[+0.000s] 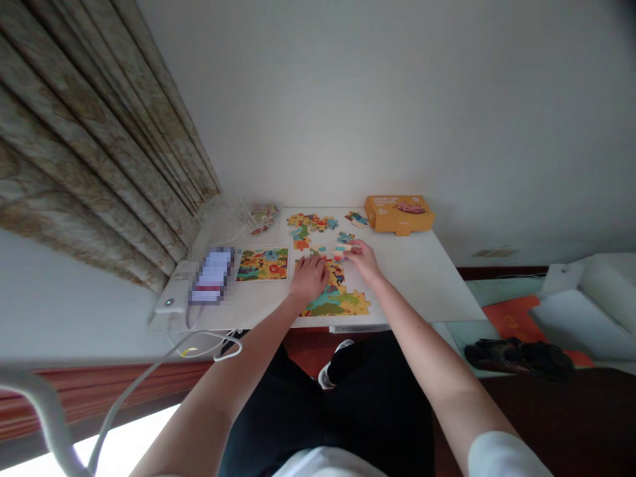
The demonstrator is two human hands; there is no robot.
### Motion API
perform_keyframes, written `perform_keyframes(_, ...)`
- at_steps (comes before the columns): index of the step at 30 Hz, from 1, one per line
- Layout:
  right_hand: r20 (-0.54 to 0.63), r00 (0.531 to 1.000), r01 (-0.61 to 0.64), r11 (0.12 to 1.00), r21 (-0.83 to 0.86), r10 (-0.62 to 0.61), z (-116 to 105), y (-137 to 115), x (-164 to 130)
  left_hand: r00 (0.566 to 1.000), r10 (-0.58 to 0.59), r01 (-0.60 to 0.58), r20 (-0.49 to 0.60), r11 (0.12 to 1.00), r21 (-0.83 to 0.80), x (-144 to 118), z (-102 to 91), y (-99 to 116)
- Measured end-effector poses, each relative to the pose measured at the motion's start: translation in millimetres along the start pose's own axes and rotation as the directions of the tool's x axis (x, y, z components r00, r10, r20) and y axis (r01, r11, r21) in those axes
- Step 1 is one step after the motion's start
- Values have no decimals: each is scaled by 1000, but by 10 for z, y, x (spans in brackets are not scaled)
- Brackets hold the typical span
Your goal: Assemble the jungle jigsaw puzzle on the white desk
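orange box (399, 213), print too small to read

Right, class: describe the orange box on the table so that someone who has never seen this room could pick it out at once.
Start at the white table against the pale wall. Go to its far right corner, beyond the right hand and the loose puzzle pieces. There lies the orange box, flat and closed, with a pinkish picture on its lid; it is the only solid box, everything near it being thin and many-coloured.

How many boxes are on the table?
1. A flat orange cardboard box sits at the far right corner of the white table, beyond the right hand. Others may be hidden.
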State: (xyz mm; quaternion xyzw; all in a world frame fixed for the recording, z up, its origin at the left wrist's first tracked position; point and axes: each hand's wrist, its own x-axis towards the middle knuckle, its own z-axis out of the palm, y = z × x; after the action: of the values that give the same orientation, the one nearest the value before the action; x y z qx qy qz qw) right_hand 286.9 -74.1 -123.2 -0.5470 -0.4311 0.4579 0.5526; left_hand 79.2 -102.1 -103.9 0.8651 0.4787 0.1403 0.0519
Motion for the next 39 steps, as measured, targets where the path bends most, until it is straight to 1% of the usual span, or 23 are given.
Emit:
perform_keyframes(3, 35, 999, 34, 987, -158, -28, 117, 22, 151, 1000, 14, -14, 0, 1000, 14, -1, -6, -4)
perform_keyframes(7, 45, 998, 50, 927, -372, -36, 204, 29, 323, 1000, 22, -22, 6, 999, 44, -8, -18, -6)
perform_keyframes(11, 69, 997, 54, 812, -582, -18, 171, 25, 402, 999, 36, -37, 10, 997, 71, -11, -41, 4)
perform_keyframes(14, 107, 994, 70, 734, -676, 4, 129, 20, 435, 999, 39, -40, 14, 996, 85, -9, -49, 10)
perform_keyframes(17, 143, 990, 91, 682, -726, 20, 108, 21, 465, 999, 30, -31, 13, 996, 87, -7, -36, 2)
perform_keyframes(21, 180, 983, 170, 609, -775, -44, 101, 33, 479, 999, 35, -36, 10, 996, 84, -5, -11, -14)
perform_keyframes(23, 184, 980, 191, 591, -784, -72, 107, 37, 468, 999, 38, -38, 8, 996, 82, -4, -5, -18)
perform_keyframes(26, 177, 978, 207, 600, -772, -109, 126, 43, 425, 999, 33, -33, 3, 997, 68, -1, -4, -19)
perform_keyframes(28, 164, 976, 218, 635, -741, -145, 124, 52, 373, 1000, 28, -28, 5, 998, 60, 4, -6, -20)
perform_keyframes(30, 129, 974, 223, 680, -698, -187, 85, 71, 298, 1000, 24, -25, 9, 998, 57, 9, -8, -21)
perform_keyframes(32, 85, 967, 233, 697, -678, -240, -6, 96, 202, 1000, 21, -22, 14, 998, 54, 12, -12, -20)
perform_keyframes(33, 67, 960, 243, 685, -687, -274, -70, 108, 150, 1000, 20, -21, 16, 998, 53, 11, -16, -17)
perform_keyframes(35, 42, 941, 252, 612, -750, -336, -215, 127, 44, 1000, 19, -20, 22, 998, 57, 4, -27, -10)
perform_keyframes(37, 16, 931, 214, 510, -833, -365, -346, 133, -48, 999, 20, -22, 27, 997, 73, -3, -46, 0)
perform_keyframes(39, -18, 931, 151, 429, -891, -364, -424, 127, -113, 999, 27, -30, 36, 995, 92, 5, -72, 9)
